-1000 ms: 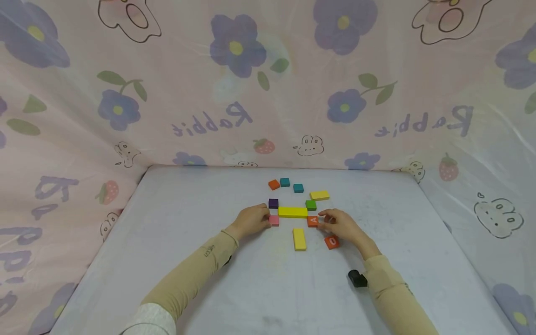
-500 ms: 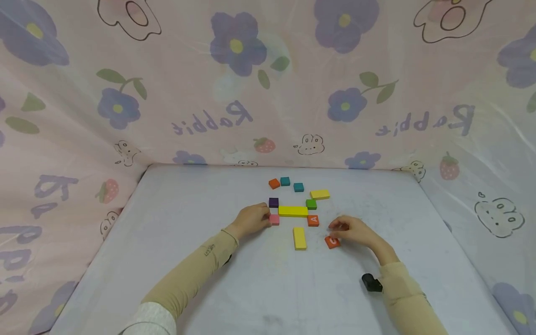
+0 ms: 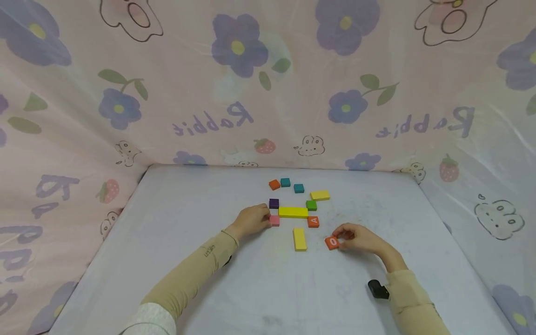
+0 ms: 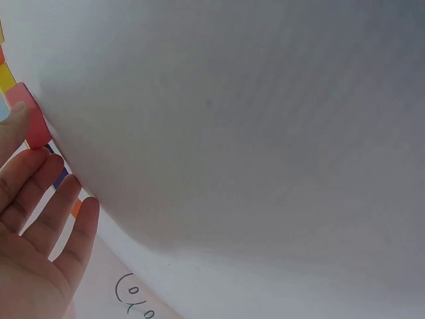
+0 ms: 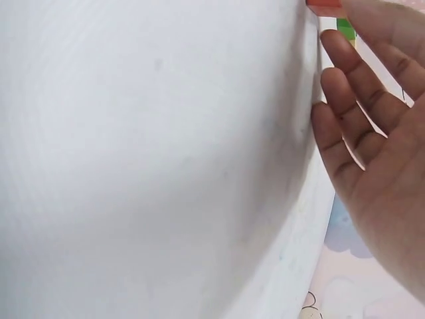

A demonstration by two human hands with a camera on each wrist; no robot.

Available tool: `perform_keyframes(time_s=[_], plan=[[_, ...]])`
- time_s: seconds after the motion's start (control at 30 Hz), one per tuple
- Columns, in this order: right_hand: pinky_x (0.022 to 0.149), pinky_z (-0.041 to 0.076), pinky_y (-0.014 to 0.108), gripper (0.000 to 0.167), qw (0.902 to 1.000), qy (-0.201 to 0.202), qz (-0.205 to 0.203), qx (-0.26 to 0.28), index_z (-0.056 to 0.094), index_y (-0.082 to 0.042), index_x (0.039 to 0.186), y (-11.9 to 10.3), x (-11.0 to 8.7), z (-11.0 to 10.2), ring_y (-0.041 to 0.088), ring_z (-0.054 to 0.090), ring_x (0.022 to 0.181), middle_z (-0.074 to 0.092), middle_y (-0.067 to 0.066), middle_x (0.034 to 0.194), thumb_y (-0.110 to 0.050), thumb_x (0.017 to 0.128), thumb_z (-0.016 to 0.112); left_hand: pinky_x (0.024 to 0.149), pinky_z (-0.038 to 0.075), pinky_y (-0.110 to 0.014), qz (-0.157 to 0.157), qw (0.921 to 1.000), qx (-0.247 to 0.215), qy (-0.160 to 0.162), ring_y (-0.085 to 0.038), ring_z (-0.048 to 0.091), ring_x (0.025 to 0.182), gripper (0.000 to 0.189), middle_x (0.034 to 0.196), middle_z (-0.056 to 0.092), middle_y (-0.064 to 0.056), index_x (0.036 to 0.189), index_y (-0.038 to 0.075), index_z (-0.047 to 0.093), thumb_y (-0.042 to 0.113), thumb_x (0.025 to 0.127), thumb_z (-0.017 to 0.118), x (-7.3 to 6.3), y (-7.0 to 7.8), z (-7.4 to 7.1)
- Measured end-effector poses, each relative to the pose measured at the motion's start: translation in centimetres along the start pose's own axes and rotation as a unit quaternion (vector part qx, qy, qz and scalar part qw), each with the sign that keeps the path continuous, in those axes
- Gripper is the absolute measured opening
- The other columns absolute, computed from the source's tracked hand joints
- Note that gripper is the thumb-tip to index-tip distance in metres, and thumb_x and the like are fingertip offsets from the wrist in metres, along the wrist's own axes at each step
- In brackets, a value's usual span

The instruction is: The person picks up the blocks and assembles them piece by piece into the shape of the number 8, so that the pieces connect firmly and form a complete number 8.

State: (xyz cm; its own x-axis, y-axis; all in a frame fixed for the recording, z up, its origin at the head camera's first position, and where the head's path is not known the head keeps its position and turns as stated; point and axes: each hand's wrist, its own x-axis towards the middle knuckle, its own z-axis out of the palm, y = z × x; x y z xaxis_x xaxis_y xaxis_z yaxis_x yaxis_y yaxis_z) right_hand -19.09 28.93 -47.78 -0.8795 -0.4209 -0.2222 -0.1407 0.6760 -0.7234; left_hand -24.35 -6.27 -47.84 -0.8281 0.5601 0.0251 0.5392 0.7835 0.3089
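Note:
My left hand (image 3: 252, 219) pinches a pink block (image 3: 274, 221) at the left end of a long yellow block (image 3: 293, 212). In the left wrist view the thumb lies on the pink block (image 4: 30, 114), the index fingertip at its end. A dark purple block (image 3: 274, 203) sits just behind it. At the long yellow block's right end are a green block (image 3: 311, 205) and an orange block marked A (image 3: 313, 222). My right hand (image 3: 358, 237) holds an orange block marked O (image 3: 332, 242) by its right side, thumb and index finger at its edges.
A yellow block (image 3: 299, 239) lies nearer me, another yellow block (image 3: 320, 195) farther back. Behind them are an orange block (image 3: 274, 184) and two teal blocks (image 3: 285, 182). A patterned curtain (image 3: 268, 93) rises beyond the white table (image 3: 188, 195).
My right hand has left the block marked A, moving right and toward me to the block marked O, which it now grips. The left hand stays at the pink block.

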Motion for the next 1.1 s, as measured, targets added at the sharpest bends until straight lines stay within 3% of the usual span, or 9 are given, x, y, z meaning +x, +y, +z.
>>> perform_keyframes(time_s=[0.3,0.6,1.1], plan=[[0.068,0.041,0.023,0.026,0.999,0.014,-0.042,0.002,0.065,-0.011,0.103,0.1,-0.1,0.4,0.008,0.049,0.079,0.062,0.001,0.095,-0.018,0.079,0.071,0.075,0.051,-0.027,0.001,1.0,0.0,0.006,-0.012,0.056,0.075,0.024,0.09,0.062,0.0,0.097,0.009,0.067,0.028,0.083,0.069,-0.1,0.0,0.1],[0.075,0.044,0.023,0.029,0.9993,0.031,0.019,-0.007,0.065,-0.01,0.107,-0.9,0.6,0.8,0.01,0.052,0.088,0.064,0.008,0.107,-0.021,0.081,0.071,0.077,0.051,-0.027,-0.008,1.0,0.001,0.002,-0.011,0.057,0.077,0.025,0.093,0.064,-0.001,0.1,0.009,0.067,0.028,0.083,0.069,0.1,0.0,0.3],[0.075,0.046,0.03,0.025,0.9978,0.053,0.02,-0.034,0.066,-0.009,0.105,-2.9,2.4,2.5,0.015,0.053,0.083,0.065,0.004,0.094,-0.015,0.081,0.071,0.076,0.051,-0.028,-0.009,0.9999,-0.013,0.003,-0.012,0.056,0.076,0.024,0.093,0.063,0.0,0.099,0.009,0.067,0.027,0.083,0.069,0.1,-0.1,0.3]])
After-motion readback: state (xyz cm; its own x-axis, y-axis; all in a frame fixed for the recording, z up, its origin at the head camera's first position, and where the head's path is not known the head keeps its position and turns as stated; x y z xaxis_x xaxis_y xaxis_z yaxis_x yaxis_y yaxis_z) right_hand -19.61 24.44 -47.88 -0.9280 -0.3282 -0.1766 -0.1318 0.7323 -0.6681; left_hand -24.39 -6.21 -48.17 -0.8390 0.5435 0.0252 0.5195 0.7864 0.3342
